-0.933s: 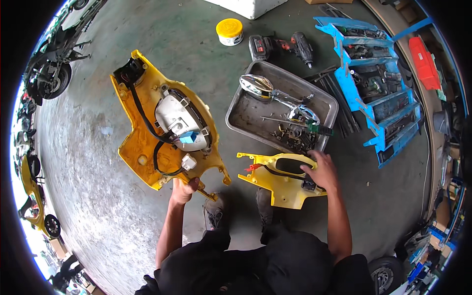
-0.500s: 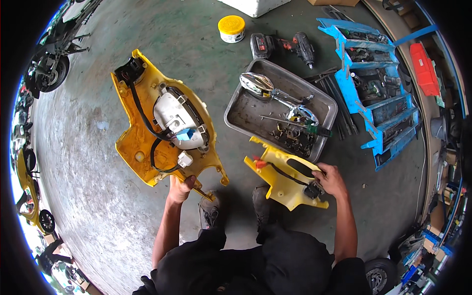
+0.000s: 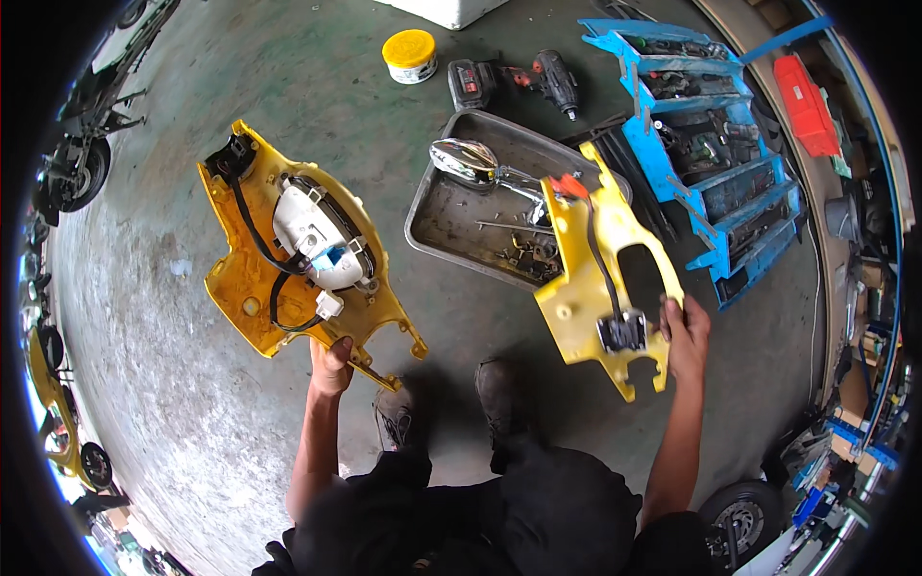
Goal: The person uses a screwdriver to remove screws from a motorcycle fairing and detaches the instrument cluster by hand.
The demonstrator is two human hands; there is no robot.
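Observation:
My left hand grips the lower edge of a yellow scooter handlebar cover, its inner side toward me. A white instrument housing sits in that cover, with black cables, a blue connector and a white connector. On the right, my right hand is closed on the edge of a smaller yellow cover panel with a large oval opening. A black switch is fixed near its lower end, and a cable runs from it up to a red connector. The two covers are apart.
Behind the smaller panel lies a metal tray holding chrome mirrors and small hardware. Beyond it are a cordless impact wrench and a yellow-lidded tub. A blue cantilever toolbox stands open at right. Motorcycles line the left edge.
My right hand has raised the smaller panel and turned it more upright, so it now overlaps the tray. The larger cover stays in my left hand, nearly unmoved, while the whole view shifts slightly.

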